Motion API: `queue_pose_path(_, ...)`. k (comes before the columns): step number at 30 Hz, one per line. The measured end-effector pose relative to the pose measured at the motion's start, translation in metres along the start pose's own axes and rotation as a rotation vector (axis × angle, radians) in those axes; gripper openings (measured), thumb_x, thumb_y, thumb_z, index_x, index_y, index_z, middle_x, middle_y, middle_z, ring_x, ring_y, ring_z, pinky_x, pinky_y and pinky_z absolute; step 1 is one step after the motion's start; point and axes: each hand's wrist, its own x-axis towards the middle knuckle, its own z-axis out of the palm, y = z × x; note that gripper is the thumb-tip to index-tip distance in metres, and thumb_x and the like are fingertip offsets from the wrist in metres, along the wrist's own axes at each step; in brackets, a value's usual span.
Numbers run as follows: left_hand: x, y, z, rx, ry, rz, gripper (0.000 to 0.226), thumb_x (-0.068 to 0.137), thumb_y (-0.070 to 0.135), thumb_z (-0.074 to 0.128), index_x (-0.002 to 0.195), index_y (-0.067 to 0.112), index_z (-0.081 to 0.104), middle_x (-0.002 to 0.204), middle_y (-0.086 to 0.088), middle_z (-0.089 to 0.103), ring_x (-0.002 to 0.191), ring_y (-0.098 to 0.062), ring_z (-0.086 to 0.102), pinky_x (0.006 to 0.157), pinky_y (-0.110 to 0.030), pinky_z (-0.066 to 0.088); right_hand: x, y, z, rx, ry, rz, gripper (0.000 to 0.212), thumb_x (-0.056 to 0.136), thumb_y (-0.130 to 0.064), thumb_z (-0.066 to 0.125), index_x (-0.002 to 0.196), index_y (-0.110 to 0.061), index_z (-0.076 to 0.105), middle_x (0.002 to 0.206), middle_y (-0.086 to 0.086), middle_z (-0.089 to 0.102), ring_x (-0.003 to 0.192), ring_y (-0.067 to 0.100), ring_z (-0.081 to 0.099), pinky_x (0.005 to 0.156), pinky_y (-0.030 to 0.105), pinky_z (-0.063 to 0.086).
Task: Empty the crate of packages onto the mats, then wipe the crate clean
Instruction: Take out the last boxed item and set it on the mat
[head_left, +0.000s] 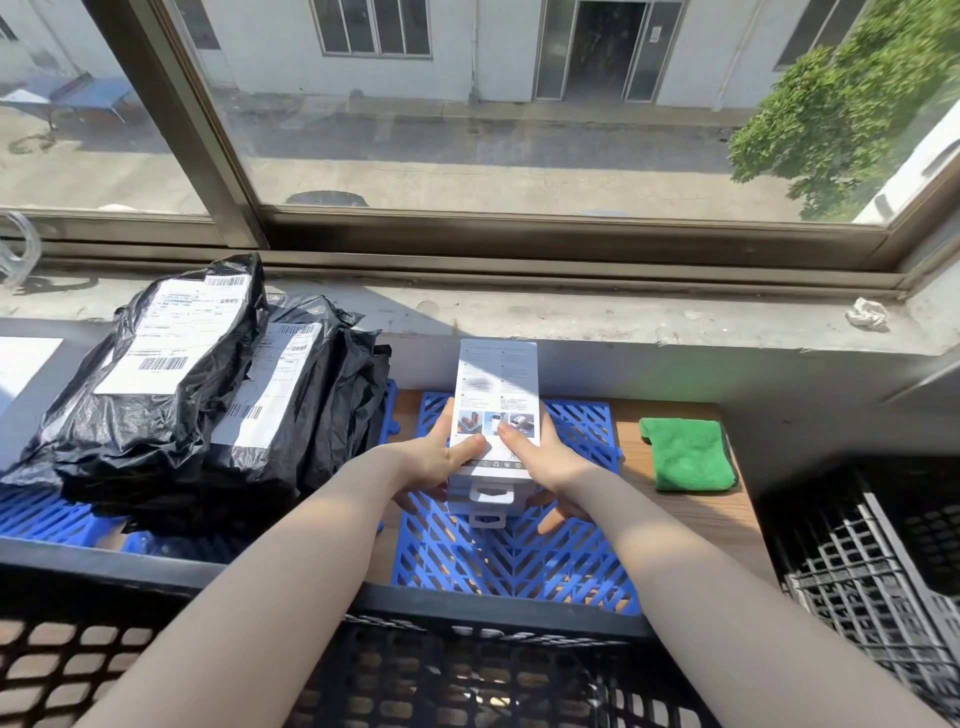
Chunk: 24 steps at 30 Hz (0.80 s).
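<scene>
**Box stack going onto the centre mat: slip risk**

- Left hand and right hand both grip the stack of white boxes at 12 o'clock. Thumbs press on the top face and fingers curl round the sides and under the bottom end.
- The stack is over the centre mat. Can't tell if the underside is touching it yet.
- Black mailer bags are already piled on the left mat at 10 o'clock.
- The near crate is at 6 o'clock, under the forearms. Its inside is mostly hidden.
- Green cloth is folded on the tabletop at 2 o'clock, untouched. A second crate is at 4 o'clock.

Risks, my read:
- The boxes are loose on each other, so the top one could shear off if either thumb lets go first.
- The hang tabs at the near end could snag in the mat's open slats and tip the stack.
- The bag pile leans toward the seam between the mats. A nudge from the left forearm could slump it onto the landing spot.

Writing:
- The bags carry white shipping labels with barcodes. The text is too small to read.
- The top box has printed panels and three product photos. One patch is blurred. No brand legible.
</scene>
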Motion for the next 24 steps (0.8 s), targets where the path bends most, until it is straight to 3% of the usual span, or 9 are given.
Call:
queue_pose_path(3,-0.002,0.000,0.003,0.044,0.067,0.002,0.085,0.083,0.078,0.037,0.138,0.060,-0.025,0.149,-0.003,0.043,0.113,-0.025,0.061,0.090,-0.043,0.051,-0.002,0.001,-0.001,-0.051,0.011,-0.005,0.079,0.084,-0.074,0.042,0.144,-0.053,-0.004,0.148,-0.003,0.034,0.117,0.033,0.051,0.080,0.052,0.055)
queue_pose_path(6,-0.004,0.002,0.002,0.086,0.186,0.061,0.095,0.088,0.068,0.047,0.142,0.049,-0.028,0.150,-0.012,0.042,0.128,-0.030,0.050,0.104,-0.042,0.039,-0.004,-0.001,-0.004,-0.160,0.083,-0.035,0.085,0.085,-0.073,0.041,0.149,-0.045,-0.007,0.154,0.000,0.030,0.130,0.030,0.042,0.102,0.045,0.041)
queue_pose_path(9,-0.015,0.011,-0.001,0.144,0.328,0.154,0.101,0.085,0.063,0.057,0.145,0.048,-0.023,0.149,-0.011,0.040,0.125,-0.030,0.051,0.101,-0.041,0.044,-0.011,-0.011,-0.011,-0.278,0.144,-0.068,0.084,0.089,-0.069,0.038,0.150,-0.038,-0.010,0.152,0.011,0.034,0.129,0.030,0.044,0.095,0.036,0.036)
queue_pose_path(11,-0.027,0.021,-0.003,0.253,0.441,0.193,0.090,0.090,0.054,0.056,0.152,0.044,-0.010,0.146,-0.009,0.040,0.121,-0.028,0.051,0.095,-0.036,0.044,-0.016,-0.018,-0.023,-0.341,0.179,-0.111,0.079,0.091,-0.066,0.036,0.152,-0.035,-0.003,0.150,0.011,0.036,0.130,0.030,0.044,0.093,0.034,0.034)
queue_pose_path(13,-0.042,0.030,-0.005,0.313,0.531,0.247,0.073,0.093,0.046,0.056,0.154,0.034,0.017,0.141,-0.004,0.045,0.123,-0.024,0.049,0.095,-0.033,0.041,-0.018,-0.020,-0.040,-0.471,0.207,-0.150,0.071,0.092,-0.067,0.033,0.151,-0.031,0.018,0.149,0.010,0.039,0.131,0.030,0.042,0.095,0.034,0.034)
queue_pose_path(15,-0.058,0.038,-0.005,0.299,0.610,0.326,0.049,0.093,0.038,0.060,0.138,0.024,0.048,0.128,-0.001,0.056,0.120,-0.020,0.053,0.098,-0.033,0.043,-0.017,-0.015,-0.064,-0.630,0.240,-0.162,0.065,0.091,-0.069,0.029,0.135,-0.024,0.048,0.140,0.011,0.048,0.125,0.030,0.047,0.097,0.036,0.039)
queue_pose_path(18,-0.091,0.051,0.003,0.289,0.703,0.428,0.021,0.095,0.029,0.058,0.113,0.022,0.065,0.108,0.007,0.065,0.105,-0.011,0.059,0.090,-0.027,0.044,-0.016,0.007,-0.106,-0.711,0.305,-0.154,0.056,0.094,-0.062,0.034,0.115,-0.019,0.062,0.127,0.012,0.056,0.116,0.029,0.052,0.093,0.033,0.041)
queue_pose_path(22,-0.138,0.080,0.048,0.321,0.708,0.497,0.021,0.095,0.042,0.054,0.107,0.029,0.064,0.101,0.021,0.059,0.096,0.002,0.052,0.087,-0.026,0.041,-0.014,0.059,-0.143,-0.639,0.440,-0.120,0.047,0.096,-0.049,0.042,0.133,-0.022,0.051,0.136,0.012,0.046,0.120,0.030,0.051,0.087,0.031,0.041)
queue_pose_path(24,-0.146,0.097,0.078,0.379,0.677,0.526,0.041,0.088,0.061,0.045,0.112,0.032,0.063,0.109,0.021,0.058,0.102,0.003,0.050,0.091,-0.024,0.040,-0.010,0.091,-0.149,-0.622,0.469,-0.118,0.049,0.095,-0.047,0.045,0.139,-0.024,0.044,0.144,0.012,0.039,0.129,0.029,0.043,0.100,0.033,0.038)
